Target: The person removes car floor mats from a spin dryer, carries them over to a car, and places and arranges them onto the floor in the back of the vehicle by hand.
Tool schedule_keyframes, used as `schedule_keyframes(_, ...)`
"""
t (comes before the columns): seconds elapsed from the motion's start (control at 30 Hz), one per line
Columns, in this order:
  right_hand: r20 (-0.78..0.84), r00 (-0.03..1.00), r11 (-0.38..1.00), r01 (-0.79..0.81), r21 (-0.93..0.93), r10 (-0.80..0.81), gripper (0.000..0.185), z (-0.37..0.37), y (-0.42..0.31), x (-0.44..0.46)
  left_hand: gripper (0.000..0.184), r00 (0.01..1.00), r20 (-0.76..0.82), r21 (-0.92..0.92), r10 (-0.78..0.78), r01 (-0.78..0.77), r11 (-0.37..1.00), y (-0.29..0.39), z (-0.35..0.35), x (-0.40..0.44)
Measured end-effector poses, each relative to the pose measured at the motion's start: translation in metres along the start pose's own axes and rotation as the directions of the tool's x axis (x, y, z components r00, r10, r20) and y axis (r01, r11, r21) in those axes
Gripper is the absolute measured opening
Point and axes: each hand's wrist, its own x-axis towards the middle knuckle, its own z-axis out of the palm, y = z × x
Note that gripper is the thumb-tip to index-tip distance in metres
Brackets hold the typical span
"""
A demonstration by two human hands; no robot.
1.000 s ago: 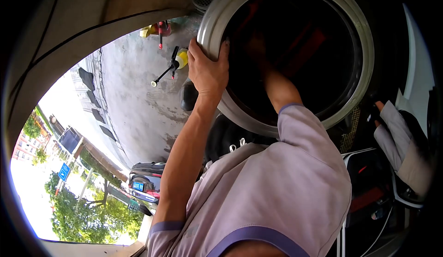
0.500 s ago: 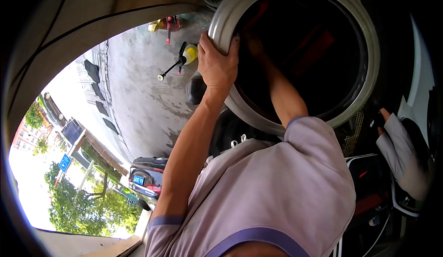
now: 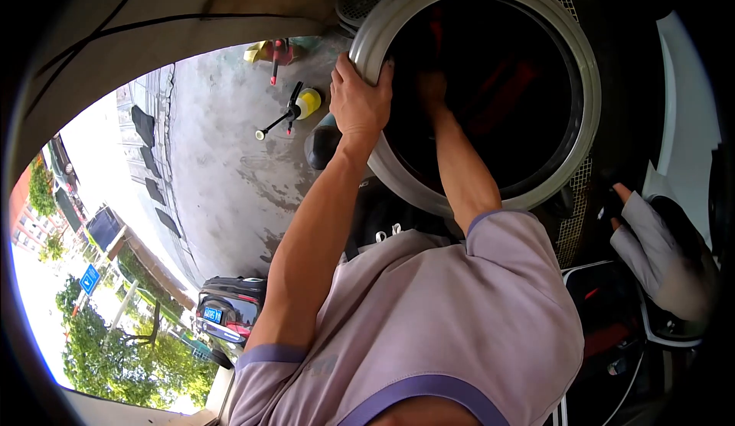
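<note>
A blue car plate (image 3: 210,315) is showing blurry letters. The left hand (image 3: 361,98) is gripping a round grey rim (image 3: 588,97); the right hand (image 3: 432,86) is reaching inside, grip too dark to tell.

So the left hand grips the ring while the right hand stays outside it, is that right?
Not quite: the head view shows the right hand reaching inside the ring; the left hand does grip it.

Daylight pours in from picture left, glaring white around the tree (image 3: 115,349); near-black shadow lies inside the rim (image 3: 591,104). Wide-angle bending and dark vignetting mark the edges.
</note>
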Motion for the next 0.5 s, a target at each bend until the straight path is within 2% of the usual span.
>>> schedule_keyframes(0.07,0.049,0.985,0.944,-0.175,0.280,0.168,0.026,-0.067,0.007,-0.026,0.074,1.000,0.011,0.003,-0.001,0.001,1.000,0.001,-0.001,0.002)
schedule_keyframes(0.1,0.170,0.945,0.845,-0.326,0.424,0.279,0.028,-0.106,0.005,-0.042,0.074,1.000,0.018,0.006,-0.006,0.006,1.000,0.001,-0.003,-0.001)
schedule_keyframes(0.13,0.162,0.958,0.884,-0.280,0.375,0.235,0.029,-0.138,0.008,-0.058,0.074,1.000,0.012,0.004,-0.003,0.003,1.000,-0.001,-0.004,-0.002)
schedule_keyframes(0.17,0.097,0.992,0.979,-0.098,0.177,0.081,0.030,-0.175,0.007,-0.077,0.074,1.000,0.006,-0.001,0.007,-0.007,1.000,-0.002,-0.004,-0.002)
schedule_keyframes(0.2,0.048,0.998,0.998,0.033,0.059,-0.036,0.029,-0.196,0.014,-0.096,0.074,1.000,-0.001,-0.011,0.021,-0.021,1.000,-0.001,-0.004,-0.001)
schedule_keyframes(0.27,0.034,0.995,0.995,0.099,-0.023,-0.098,0.029,-0.243,0.006,-0.146,0.071,1.000,0.002,-0.035,0.024,-0.024,0.999,0.000,-0.009,-0.005)
schedule_keyframes(0.33,0.010,0.999,0.999,0.040,-0.021,-0.040,0.030,-0.295,-0.018,-0.196,0.070,0.999,-0.004,-0.054,0.036,-0.036,0.998,0.001,-0.011,-0.007)
schedule_keyframes(0.4,-0.087,0.996,0.994,0.005,-0.108,-0.014,0.032,-0.359,-0.040,-0.244,0.070,0.999,0.000,-0.075,0.047,-0.047,0.996,-0.003,-0.013,-0.010)
schedule_keyframes(0.47,-0.176,0.984,0.999,-0.015,-0.032,0.010,0.033,-0.426,-0.054,-0.300,0.070,0.997,0.026,-0.097,0.070,-0.067,0.993,-0.004,-0.017,-0.010)
schedule_keyframes(0.5,-0.248,0.969,1.000,-0.005,-0.027,-0.002,0.034,-0.453,-0.056,-0.329,0.071,0.993,-0.022,-0.142,0.113,-0.115,0.983,-0.008,-0.016,-0.009)
